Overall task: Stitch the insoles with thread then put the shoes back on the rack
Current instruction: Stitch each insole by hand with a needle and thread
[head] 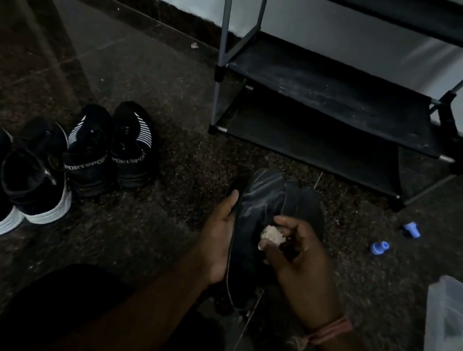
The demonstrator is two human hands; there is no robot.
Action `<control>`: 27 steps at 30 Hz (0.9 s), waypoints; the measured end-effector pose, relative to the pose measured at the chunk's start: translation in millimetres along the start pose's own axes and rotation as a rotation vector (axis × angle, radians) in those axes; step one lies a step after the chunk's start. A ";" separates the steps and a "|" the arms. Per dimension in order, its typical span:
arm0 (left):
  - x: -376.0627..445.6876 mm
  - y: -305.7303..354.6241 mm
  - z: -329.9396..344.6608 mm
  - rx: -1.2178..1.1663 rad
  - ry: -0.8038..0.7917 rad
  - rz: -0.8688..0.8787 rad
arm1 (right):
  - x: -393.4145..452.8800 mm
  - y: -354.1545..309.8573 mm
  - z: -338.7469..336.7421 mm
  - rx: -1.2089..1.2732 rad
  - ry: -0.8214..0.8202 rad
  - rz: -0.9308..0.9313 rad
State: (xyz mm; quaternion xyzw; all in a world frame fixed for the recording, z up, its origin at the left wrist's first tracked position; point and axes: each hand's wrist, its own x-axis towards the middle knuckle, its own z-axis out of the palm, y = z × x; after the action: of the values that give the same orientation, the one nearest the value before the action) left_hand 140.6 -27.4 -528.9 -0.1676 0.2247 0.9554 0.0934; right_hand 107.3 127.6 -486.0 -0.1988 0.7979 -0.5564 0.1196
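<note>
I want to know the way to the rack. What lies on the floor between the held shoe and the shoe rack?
In the head view, only bare speckled floor lies between the shoe and the rack.

Black insole (257,219) held upright over the floor w/ thin thread (249,320) trailing from its near end, dark shoe (312,205) just behind it — black rack (322,93) beyond, two pairs of black sneakers (59,163) well left.
</note>
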 end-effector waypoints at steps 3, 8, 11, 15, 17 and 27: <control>1.6 3.6 -6.6 0.021 0.036 0.040 | -0.8 0.3 2.7 0.012 -0.001 -0.014; 13.7 1.4 -9.5 0.031 0.070 0.042 | 15.5 7.4 -2.3 -0.103 0.050 -0.151; 17.7 -2.8 0.1 0.027 0.047 0.014 | 19.1 13.2 -1.1 -0.139 0.039 -0.180; 20.9 -3.8 2.3 -0.004 0.024 -0.016 | 16.8 20.9 4.7 -0.126 -0.020 -0.231; 21.4 -3.9 1.5 -0.006 0.002 -0.036 | 16.3 22.8 6.4 -0.147 -0.028 -0.240; 28.1 -17.3 -0.8 0.049 0.094 -0.049 | 13.3 20.5 7.0 -0.209 0.001 -0.198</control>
State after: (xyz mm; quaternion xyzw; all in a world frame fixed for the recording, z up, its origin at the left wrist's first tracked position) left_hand 119.2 -9.6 -546.6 -0.2153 0.2480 0.9381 0.1104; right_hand 94.5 121.9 -507.2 -0.2876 0.8281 -0.4793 0.0423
